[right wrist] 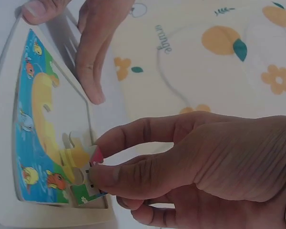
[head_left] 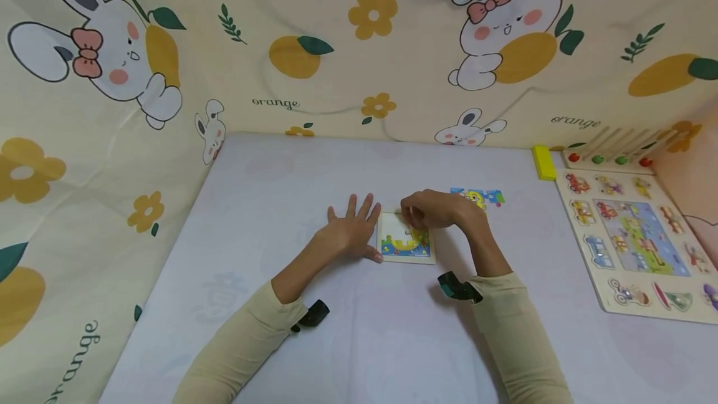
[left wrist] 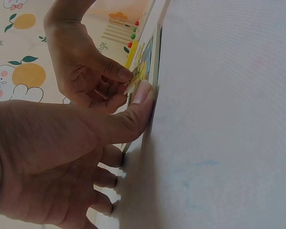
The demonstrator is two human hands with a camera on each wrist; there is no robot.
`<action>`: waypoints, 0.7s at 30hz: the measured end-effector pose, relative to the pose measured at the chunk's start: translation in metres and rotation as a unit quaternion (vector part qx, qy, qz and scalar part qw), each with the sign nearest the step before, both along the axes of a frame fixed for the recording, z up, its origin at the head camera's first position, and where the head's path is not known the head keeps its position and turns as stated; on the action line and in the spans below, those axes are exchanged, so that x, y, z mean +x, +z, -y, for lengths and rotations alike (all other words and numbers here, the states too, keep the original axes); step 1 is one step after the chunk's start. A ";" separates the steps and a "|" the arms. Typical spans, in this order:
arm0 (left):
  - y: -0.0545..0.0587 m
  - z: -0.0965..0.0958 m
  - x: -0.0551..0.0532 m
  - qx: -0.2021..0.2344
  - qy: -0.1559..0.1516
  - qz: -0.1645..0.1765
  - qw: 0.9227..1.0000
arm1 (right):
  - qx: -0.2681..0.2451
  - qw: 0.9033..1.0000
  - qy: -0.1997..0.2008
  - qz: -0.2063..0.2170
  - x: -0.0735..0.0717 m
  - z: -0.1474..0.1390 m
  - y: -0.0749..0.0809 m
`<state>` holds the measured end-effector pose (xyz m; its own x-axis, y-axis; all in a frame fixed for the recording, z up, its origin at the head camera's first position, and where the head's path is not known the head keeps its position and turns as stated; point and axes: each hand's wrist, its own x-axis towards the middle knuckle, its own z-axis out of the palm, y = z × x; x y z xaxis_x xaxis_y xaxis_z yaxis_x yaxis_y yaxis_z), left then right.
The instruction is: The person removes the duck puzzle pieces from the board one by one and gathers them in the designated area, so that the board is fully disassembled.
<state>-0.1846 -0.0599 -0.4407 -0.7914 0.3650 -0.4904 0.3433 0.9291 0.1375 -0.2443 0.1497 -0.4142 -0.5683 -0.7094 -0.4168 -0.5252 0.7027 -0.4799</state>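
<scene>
A small square jigsaw puzzle tray [head_left: 406, 260] with a pale wooden rim lies on the table, partly filled with blue and yellow pieces along its near side. My left hand [head_left: 349, 234] is at the tray's left side, fingers spread, the thumb [left wrist: 142, 95] against its edge. Over the tray's right part, my right hand [head_left: 434, 207] pinches a puzzle piece [right wrist: 77, 156] between thumb and index finger. Yellow, pink and green show on this piece, which is tilted above the tray's bare far right area [right wrist: 69, 107]. Joined loose puzzle pieces [head_left: 495, 197] lie beyond the right wrist, partly hidden by it.
To the right lies a large wooden picture board [head_left: 580, 254] with vehicle and toy shapes. A yellow block [head_left: 543, 163] and a board with red and green beads [head_left: 608, 159] stand at the back right. Rabbit-printed cloth [head_left: 336, 80] hangs behind the table.
</scene>
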 end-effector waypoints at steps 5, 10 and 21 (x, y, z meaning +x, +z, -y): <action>0.000 0.000 0.000 -0.002 0.000 0.002 1.000 | -0.020 1.000 -0.002 -0.020 -0.002 -0.005 0.000; -0.001 -0.001 0.000 0.001 0.002 0.004 1.000 | -0.041 0.999 -0.014 -0.023 -0.005 -0.017 0.001; 0.000 0.000 0.000 0.010 0.004 0.007 1.000 | -0.069 0.989 -0.127 -0.020 -0.007 -0.070 0.026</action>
<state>-0.1844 -0.0595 -0.4406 -0.7876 0.3687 -0.4937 0.3342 0.9288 0.1605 -0.2512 0.2193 -0.3879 -0.7499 -0.5897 -0.2997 -0.3604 0.7441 -0.5625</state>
